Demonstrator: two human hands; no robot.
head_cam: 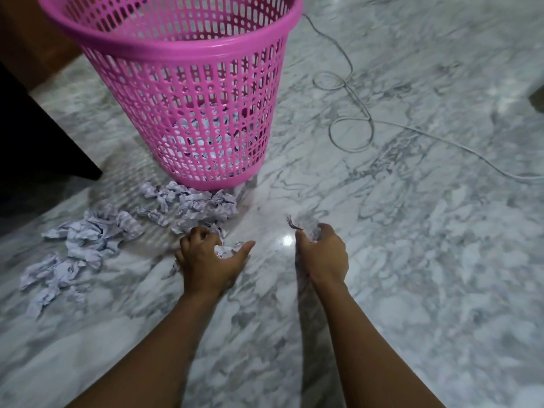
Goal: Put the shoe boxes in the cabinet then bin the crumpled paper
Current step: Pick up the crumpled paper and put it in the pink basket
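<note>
On a grey-veined marble floor, a person's two bare forearms reach toward a pink lattice basket whose rim is cut off by the top of the head view. Knuckles up, the left hand curls its fingers over a paper wad, thumb stretched out; most of the wad is hidden under the palm. Beside it, the right hand curls round a paper ball, of which only a pale sliver shows between thumb and fingers. Just beside that thumb tip is a small dark scrap, too small to identify. More crumpled paper trails from the basket's foot toward the floor's left edge, blurred. Some binned paper shows through the lattice at the basket's bottom. To the basket's right a thin cable loops across the floor and runs out at the right edge. Dark furniture stands at the left, its form lost in shadow
</note>
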